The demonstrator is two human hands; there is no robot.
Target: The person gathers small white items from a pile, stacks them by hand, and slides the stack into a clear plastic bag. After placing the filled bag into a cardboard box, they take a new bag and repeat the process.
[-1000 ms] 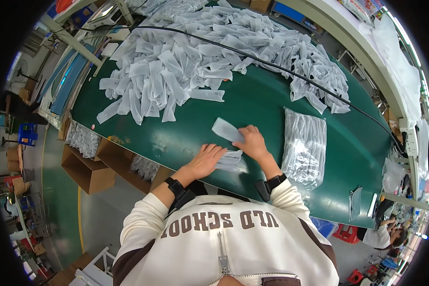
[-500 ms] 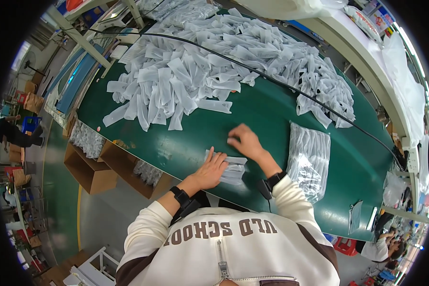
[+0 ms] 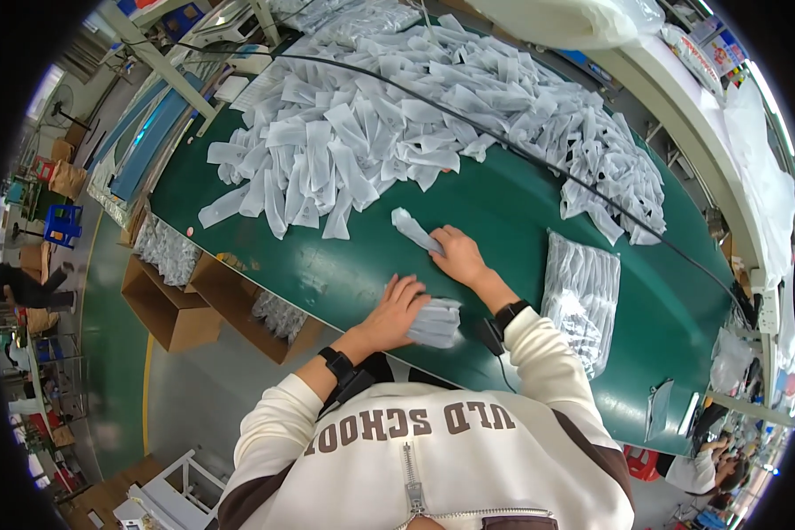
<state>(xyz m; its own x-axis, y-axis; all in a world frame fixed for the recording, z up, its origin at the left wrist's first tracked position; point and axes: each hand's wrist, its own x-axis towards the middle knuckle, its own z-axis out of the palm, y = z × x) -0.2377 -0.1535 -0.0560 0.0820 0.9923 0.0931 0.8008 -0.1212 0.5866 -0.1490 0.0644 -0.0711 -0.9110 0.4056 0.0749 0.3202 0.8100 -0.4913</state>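
A narrow frosted plastic packet [image 3: 412,230] extends up and left from my right hand [image 3: 458,256], whose fingers are closed on its near end. Just below and to the left, my left hand [image 3: 392,313] lies with fingers stretched at the left end of a small stack of similar packets [image 3: 436,323]. Part of that stack is hidden under the hand. Across the far side of the green table [image 3: 503,212] spreads a big heap of loose frosted packets [image 3: 362,132], pale grey and translucent.
To the right of my hands lies a clear bag [image 3: 581,300] filled with packets in rows. A black cable [image 3: 495,132] crosses above the heap. Open cardboard boxes [image 3: 172,309] stand below the table's left edge, with packets in them. A white frame [image 3: 680,97] arches along the far right.
My right hand, with nothing visible in it before, now holds a packet. My left hand has shifted slightly toward the stack's left end, uncovering little more. The view has shifted slightly.
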